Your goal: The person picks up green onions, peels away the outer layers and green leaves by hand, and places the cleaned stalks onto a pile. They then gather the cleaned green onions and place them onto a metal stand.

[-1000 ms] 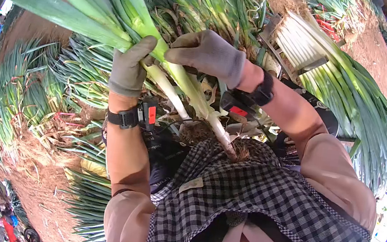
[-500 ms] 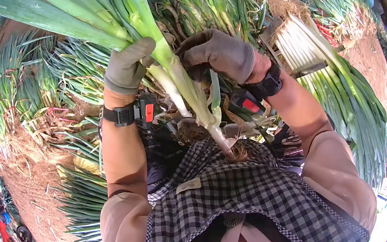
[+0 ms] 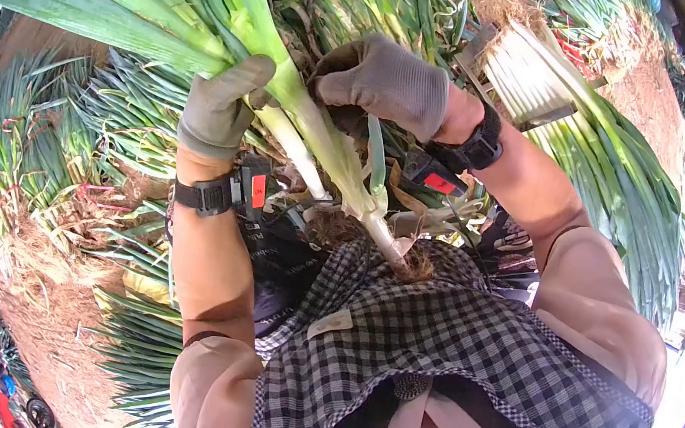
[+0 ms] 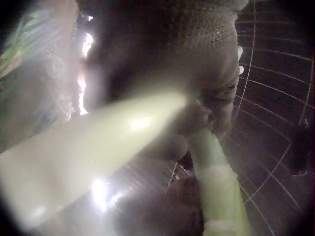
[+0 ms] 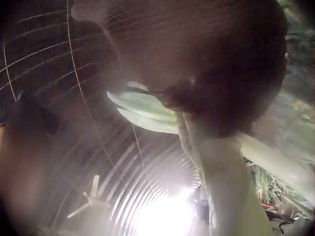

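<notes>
In the head view my gloved left hand grips two large green onions below their leaves, thumb across the front. The thicker green onion slants down to its hairy roots at the checked apron. Beside it runs a thinner white stalk. My gloved right hand curls its fingers at the thick stalk's right side and pinches its outer layer; the fingertips are partly hidden. A loose leaf strip hangs below that hand, joined low on the stalk. The right wrist view shows the stalk below the dark glove.
Trimmed green onions lie stacked in a metal-sided holder at the upper right. A heap of untrimmed green onions lies ahead, with tied bundles at the left on reddish-brown soil.
My right hand has moved right from the stalk's front to its side, and a leaf strip now hangs beneath it. The left hand keeps its grip and has shifted slightly left and up.
</notes>
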{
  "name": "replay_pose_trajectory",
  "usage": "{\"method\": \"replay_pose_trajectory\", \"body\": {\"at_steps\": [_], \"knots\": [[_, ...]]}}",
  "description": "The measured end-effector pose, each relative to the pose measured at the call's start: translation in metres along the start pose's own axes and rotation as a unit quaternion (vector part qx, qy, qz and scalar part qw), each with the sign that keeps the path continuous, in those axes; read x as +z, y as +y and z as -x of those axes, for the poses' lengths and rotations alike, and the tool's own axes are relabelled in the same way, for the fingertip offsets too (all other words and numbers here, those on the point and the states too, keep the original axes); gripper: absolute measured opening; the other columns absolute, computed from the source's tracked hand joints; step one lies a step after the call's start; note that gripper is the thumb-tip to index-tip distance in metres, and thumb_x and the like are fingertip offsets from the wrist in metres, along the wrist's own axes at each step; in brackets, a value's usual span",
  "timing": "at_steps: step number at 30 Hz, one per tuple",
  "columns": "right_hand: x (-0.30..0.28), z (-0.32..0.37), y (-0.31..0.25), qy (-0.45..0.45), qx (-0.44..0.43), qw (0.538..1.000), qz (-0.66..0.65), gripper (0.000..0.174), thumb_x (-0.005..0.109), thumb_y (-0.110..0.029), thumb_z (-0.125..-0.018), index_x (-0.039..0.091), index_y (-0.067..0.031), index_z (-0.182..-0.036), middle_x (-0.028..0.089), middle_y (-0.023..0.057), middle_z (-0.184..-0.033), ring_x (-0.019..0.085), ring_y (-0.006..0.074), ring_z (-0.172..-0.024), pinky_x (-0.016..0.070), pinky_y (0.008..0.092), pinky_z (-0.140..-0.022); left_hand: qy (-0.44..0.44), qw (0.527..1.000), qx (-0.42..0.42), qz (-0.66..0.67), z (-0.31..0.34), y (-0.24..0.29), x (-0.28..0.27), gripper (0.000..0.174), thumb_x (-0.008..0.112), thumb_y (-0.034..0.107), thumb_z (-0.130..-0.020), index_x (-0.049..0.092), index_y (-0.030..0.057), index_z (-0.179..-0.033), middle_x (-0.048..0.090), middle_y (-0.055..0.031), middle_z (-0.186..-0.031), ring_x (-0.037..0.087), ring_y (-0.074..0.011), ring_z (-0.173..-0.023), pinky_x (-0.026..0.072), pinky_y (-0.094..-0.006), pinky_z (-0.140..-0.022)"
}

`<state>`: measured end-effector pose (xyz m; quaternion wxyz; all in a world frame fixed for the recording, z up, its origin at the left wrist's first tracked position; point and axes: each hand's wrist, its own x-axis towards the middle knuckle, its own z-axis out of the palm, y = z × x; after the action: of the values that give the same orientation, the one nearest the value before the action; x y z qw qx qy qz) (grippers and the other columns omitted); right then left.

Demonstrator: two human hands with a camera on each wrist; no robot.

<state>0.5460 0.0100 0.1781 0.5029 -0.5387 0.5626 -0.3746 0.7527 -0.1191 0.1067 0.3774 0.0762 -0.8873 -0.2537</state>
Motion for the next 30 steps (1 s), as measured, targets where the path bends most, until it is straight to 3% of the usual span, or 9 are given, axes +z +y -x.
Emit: {"method": "replay_pose_trajectory", "body": {"at_steps": [4,6,10,13,15,17,19,23,30], "knots": [[-0.003,-0.031,0.094,-0.103,-0.211,0.968,0.089,0.024,0.063,-0.017,-0.08,0.068,0.0054,-0.086,0.068,0.0096,-0.073,0.058,0.0111,-0.062,0.0498,0.0294,-0.059,0.092,0.974,-0.066,0.195,-0.009,0.003,0.017,0.038,0.059,-0.023,-0.061,0.065,-0.0001,-0.09,0.069,-0.0115,-0.093,0.067,-0.0237,-0.086,0.0552,-0.033,-0.075],[0.017,-0.016,0.111,-0.145,0.041,0.975,0.163,0.028,0.062,-0.02,-0.078,0.067,0.0057,-0.087,0.069,0.017,-0.077,0.061,0.0191,-0.061,0.0503,0.0349,-0.061,0.087,0.992,-0.009,0.089,-0.007,-0.008,0.017,0.043,0.056,-0.025,-0.059,0.066,0.0003,-0.092,0.069,-0.0114,-0.095,0.067,-0.0199,-0.082,0.0547,-0.0306,-0.07],[0.041,0.033,0.116,-0.219,0.132,0.894,0.369,0.03,0.064,-0.027,-0.079,0.067,0.0018,-0.087,0.068,0.0189,-0.081,0.064,0.0294,-0.07,0.0489,0.0409,-0.066,0.07,0.989,-0.047,0.125,-0.006,0.01,0.015,0.043,0.055,-0.026,-0.061,0.066,0.0006,-0.093,0.069,-0.0113,-0.094,0.066,-0.0165,-0.076,0.0534,-0.0286,-0.067],[0.029,0.064,0.149,-0.28,0.201,0.878,0.332,0.031,0.063,-0.028,-0.082,0.065,0.0023,-0.087,0.067,0.017,-0.08,0.064,0.0285,-0.075,0.0479,0.0409,-0.07,0.044,0.908,-0.258,0.327,-0.016,0.015,0.021,0.031,0.058,-0.019,-0.07,0.067,-0.0006,-0.093,0.068,-0.0115,-0.092,0.063,-0.0157,-0.066,0.0524,-0.0271,-0.064],[0.018,0.076,0.147,-0.235,0.244,0.876,0.342,0.028,0.062,-0.025,-0.084,0.066,0.0012,-0.091,0.068,0.0154,-0.083,0.063,0.0303,-0.075,0.0487,0.0412,-0.073,0.07,0.876,-0.273,0.391,-0.021,0.02,0.025,0.026,0.061,0.01,-0.083,0.062,-0.0027,-0.106,0.068,-0.0118,-0.096,0.065,-0.0191,-0.081,0.0503,-0.0278,-0.063],[-0.001,0.076,0.128,0.018,0.235,0.885,0.401,0.026,0.063,-0.026,-0.087,0.067,-0.002,-0.096,0.069,0.0112,-0.084,0.063,0.0219,-0.072,0.0502,0.0344,-0.07,0.114,0.836,-0.302,0.443,-0.024,0.022,0.025,0.018,0.062,0.005,-0.083,0.065,-0.0027,-0.099,0.068,-0.0125,-0.094,0.061,-0.0165,-0.07,0.0504,-0.0284,-0.059],[-0.018,0.066,0.112,0.152,0.142,0.974,0.086,0.029,0.066,-0.033,-0.086,0.07,-0.005,-0.091,0.067,0.0088,-0.073,0.058,0.0188,-0.06,0.0487,0.0329,-0.06,0.162,0.791,-0.328,0.491,-0.022,0.017,0.025,0.012,0.062,0.001,-0.083,0.068,-0.0027,-0.092,0.067,-0.0132,-0.092,0.058,-0.0138,-0.059,0.0506,-0.029,-0.055],[0.012,0.073,0.049,0.149,0.077,0.986,0.01,0.026,0.069,-0.034,-0.085,0.071,-0.0082,-0.088,0.066,0.0069,-0.07,0.057,0.0144,-0.057,0.0486,0.0312,-0.059,0.158,0.847,-0.287,0.418,-0.021,0.013,0.035,0.015,0.062,0.002,-0.084,0.068,-0.0017,-0.097,0.067,-0.0138,-0.092,0.06,-0.0152,-0.062,0.0513,-0.0294,-0.056],[0.036,0.105,0.059,0.171,0.053,0.936,0.302,0.026,0.067,-0.032,-0.078,0.068,-0.0075,-0.088,0.066,0.0143,-0.077,0.067,0.0297,-0.071,0.0515,0.0402,-0.064,0.168,0.835,-0.324,0.412,-0.025,0.021,0.029,0.017,0.069,0.004,-0.079,0.065,-0.0046,-0.093,0.066,-0.0102,-0.086,0.06,-0.0156,-0.064,0.0467,-0.0256,-0.055]]}}
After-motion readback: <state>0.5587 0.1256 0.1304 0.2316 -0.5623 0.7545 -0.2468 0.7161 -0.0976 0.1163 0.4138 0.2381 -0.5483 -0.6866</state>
